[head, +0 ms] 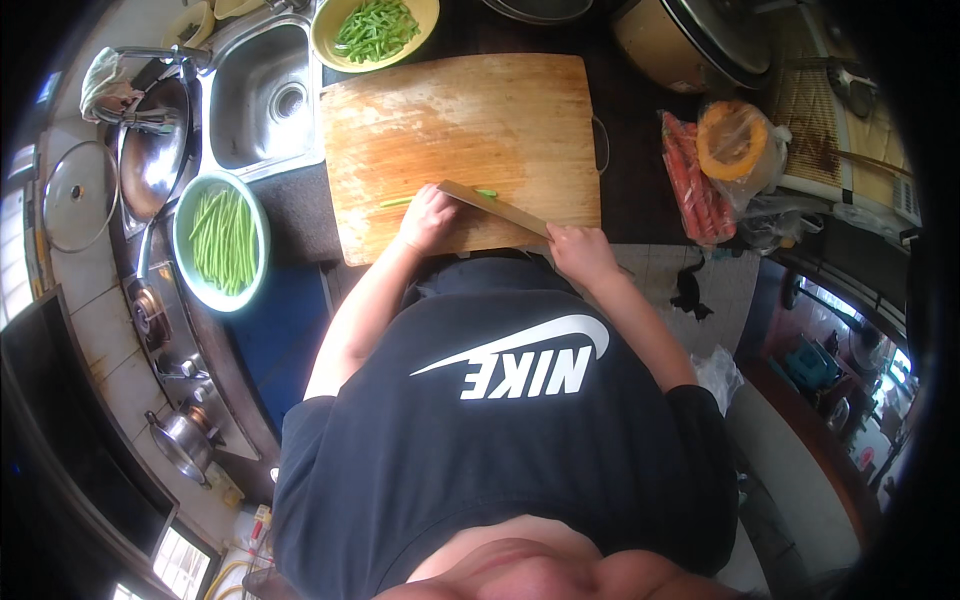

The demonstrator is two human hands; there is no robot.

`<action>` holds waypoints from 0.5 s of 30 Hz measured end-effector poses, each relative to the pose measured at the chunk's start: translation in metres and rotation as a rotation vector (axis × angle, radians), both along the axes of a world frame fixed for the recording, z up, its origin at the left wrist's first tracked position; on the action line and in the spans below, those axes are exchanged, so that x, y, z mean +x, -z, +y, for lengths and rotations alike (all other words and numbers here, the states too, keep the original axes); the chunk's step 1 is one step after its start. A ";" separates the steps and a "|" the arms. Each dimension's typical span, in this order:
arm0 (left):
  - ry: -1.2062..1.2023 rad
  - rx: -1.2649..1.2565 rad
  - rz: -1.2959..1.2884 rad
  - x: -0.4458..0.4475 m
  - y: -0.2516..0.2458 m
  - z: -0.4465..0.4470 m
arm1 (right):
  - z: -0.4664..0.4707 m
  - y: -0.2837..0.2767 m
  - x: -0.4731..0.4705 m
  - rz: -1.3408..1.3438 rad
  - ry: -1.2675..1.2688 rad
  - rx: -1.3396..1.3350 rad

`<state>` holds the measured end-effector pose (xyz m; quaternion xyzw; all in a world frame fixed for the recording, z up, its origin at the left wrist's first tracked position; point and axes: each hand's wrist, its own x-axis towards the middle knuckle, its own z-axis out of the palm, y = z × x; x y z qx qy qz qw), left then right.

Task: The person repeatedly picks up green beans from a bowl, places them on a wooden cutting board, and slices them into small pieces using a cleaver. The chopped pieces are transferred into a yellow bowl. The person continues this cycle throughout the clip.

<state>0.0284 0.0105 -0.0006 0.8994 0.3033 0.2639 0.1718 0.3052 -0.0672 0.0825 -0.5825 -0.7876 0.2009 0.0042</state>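
A wooden cutting board lies before me. Near its front edge, my left hand holds green beans down, their ends showing to the left of the fingers. The handle of a kitchen knife is in my right hand; its blade slants across the beans and touches or nearly touches my left fingertips. A short green piece shows just beyond the blade. Cut green beans fill part of a yellow bowl behind the board. Whole green beans lie in a pale green basin at the left.
A steel sink adjoins the board's left side, with a wok beyond it. Bagged carrots and a cut pumpkin in plastic lie at the right, near a large pot. A black-and-white cat is on the floor.
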 end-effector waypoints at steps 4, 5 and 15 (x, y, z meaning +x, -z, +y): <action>0.009 -0.010 -0.006 -0.003 0.006 0.000 | 0.001 -0.007 -0.003 0.005 0.005 -0.010; 0.015 -0.005 0.000 -0.005 0.009 -0.001 | 0.001 -0.008 -0.003 0.008 0.003 -0.013; -0.009 0.001 -0.017 0.000 0.002 0.001 | -0.001 -0.017 -0.009 0.023 0.066 -0.098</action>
